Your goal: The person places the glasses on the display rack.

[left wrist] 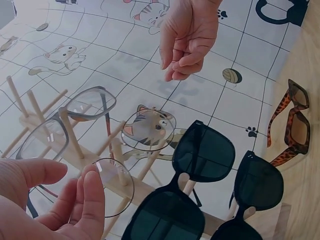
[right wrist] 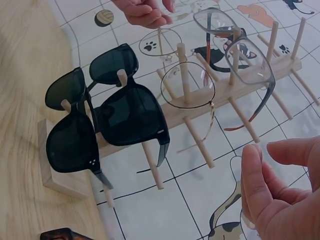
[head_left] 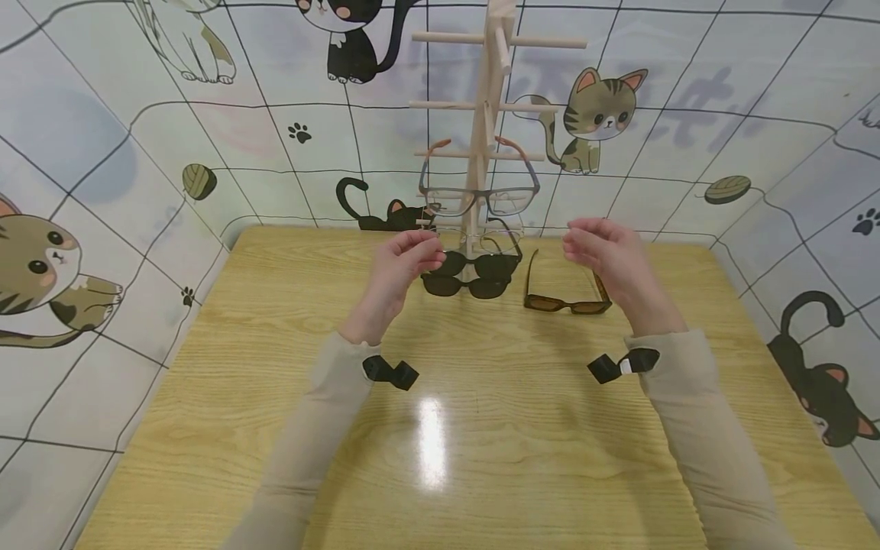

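Observation:
My left hand [head_left: 406,263] hovers at the left side of a wooden peg stand [head_left: 477,164], fingers loosely bent, thumb apart, nothing held. In the left wrist view its fingertips overlap thin wire-rimmed round glasses [left wrist: 155,135]. To the right of the stand my right hand [head_left: 608,248] is raised, also bare, with a gap between thumb and fingers. Grey-framed glasses [head_left: 512,190] with orange temple tips rest on the stand above the round pair. Black sunglasses [head_left: 493,266] sit lower, with another dark pair of sunglasses [head_left: 443,285] beneath them.
Tortoiseshell sunglasses [head_left: 548,304] lie on the wooden table [head_left: 481,428] under my right hand, one temple partly behind it. Several bare pegs [head_left: 550,43] stick out from the upper stand. A cat-patterned cloth [head_left: 275,176] surrounds the table's back and sides.

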The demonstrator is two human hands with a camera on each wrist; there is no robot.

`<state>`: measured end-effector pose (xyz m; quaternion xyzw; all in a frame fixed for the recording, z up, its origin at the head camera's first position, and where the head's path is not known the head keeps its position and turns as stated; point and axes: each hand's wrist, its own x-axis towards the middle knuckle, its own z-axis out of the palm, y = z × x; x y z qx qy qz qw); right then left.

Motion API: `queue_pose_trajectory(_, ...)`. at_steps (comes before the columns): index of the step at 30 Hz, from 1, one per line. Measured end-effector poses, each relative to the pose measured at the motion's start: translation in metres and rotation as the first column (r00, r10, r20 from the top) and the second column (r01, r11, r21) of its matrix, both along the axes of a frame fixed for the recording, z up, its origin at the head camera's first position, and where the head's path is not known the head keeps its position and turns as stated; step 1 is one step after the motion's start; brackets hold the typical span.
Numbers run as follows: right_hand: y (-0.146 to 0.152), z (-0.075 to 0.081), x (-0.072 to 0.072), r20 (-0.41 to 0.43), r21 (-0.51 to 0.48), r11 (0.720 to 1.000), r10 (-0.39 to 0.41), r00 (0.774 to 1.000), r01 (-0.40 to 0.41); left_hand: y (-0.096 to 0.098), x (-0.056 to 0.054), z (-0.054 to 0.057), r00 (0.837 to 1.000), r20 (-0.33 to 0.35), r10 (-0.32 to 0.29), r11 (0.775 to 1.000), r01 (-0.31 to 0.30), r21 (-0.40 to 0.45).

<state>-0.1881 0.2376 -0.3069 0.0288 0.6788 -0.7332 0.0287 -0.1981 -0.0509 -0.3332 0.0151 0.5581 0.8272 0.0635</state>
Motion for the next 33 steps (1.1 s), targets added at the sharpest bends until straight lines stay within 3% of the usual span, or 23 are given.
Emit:
queue_pose_trajectory(7, 0.011, -0.015, 0.004, 0.004, 0.018, 1.0, -0.005, 1.0, 0.005, 0.01, 0.004, -0.01, 1.0, -0.005, -0.024, 1.0, 0.024, -0.004)
queue_pose_trajectory(15, 0.023, -0.028, 0.01, 0.028, -0.062, 0.998, 0.016, 0.999, -0.014, 0.025, 0.009, -0.025, 0.997, -0.001, -0.076, 0.996, 0.075, -0.057)
queue_pose_trajectory(27, 0.043, -0.049, 0.017, 0.051, -0.096, 0.995, -0.017, 0.999, 0.021, 0.051, 0.012, -0.048, 0.988, 0.034, -0.152, 0.984, 0.154, -0.084)
queue_pose_trajectory(33, 0.053, -0.059, 0.019, 0.056, -0.118, 0.991, -0.05, 0.997, 0.056, 0.07, 0.015, -0.059, 0.979, 0.088, -0.186, 0.979, 0.192, -0.068)
